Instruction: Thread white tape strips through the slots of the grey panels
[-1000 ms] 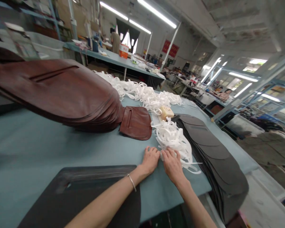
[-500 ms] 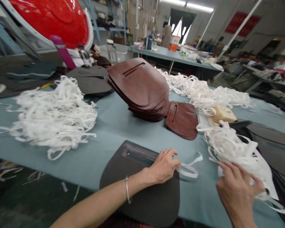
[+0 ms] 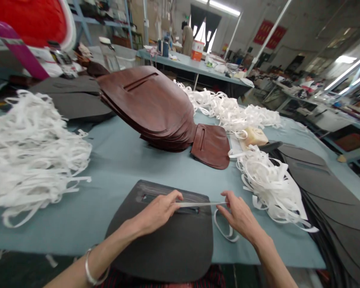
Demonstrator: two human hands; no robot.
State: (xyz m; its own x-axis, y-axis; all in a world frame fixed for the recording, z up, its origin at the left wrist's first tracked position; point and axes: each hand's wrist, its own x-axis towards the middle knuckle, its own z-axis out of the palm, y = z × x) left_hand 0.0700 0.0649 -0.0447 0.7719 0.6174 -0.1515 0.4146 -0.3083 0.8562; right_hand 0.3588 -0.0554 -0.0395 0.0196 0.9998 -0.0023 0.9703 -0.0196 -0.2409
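Observation:
A dark grey leather piece (image 3: 165, 240) with a slot near its top lies flat at the table's near edge. My left hand (image 3: 157, 210) and my right hand (image 3: 240, 216) each pinch one end of a thin white strip (image 3: 198, 204), stretched taut between them just above the slot. The loose tail of the strip (image 3: 225, 230) curls on the table under my right hand. Just to the right of my right hand lies a heap of white strips (image 3: 270, 184).
A stack of brown leather pieces (image 3: 153, 108) and a single brown piece (image 3: 211, 146) lie mid-table. A large heap of white strips (image 3: 27, 148) is at the left. Dark grey pieces (image 3: 327, 196) fan out at the right. A person stands at a far table (image 3: 198, 66).
My hands left the right strip heap with one strip. They now hold it stretched over the dark piece's slot. The view swung left, then back a little.

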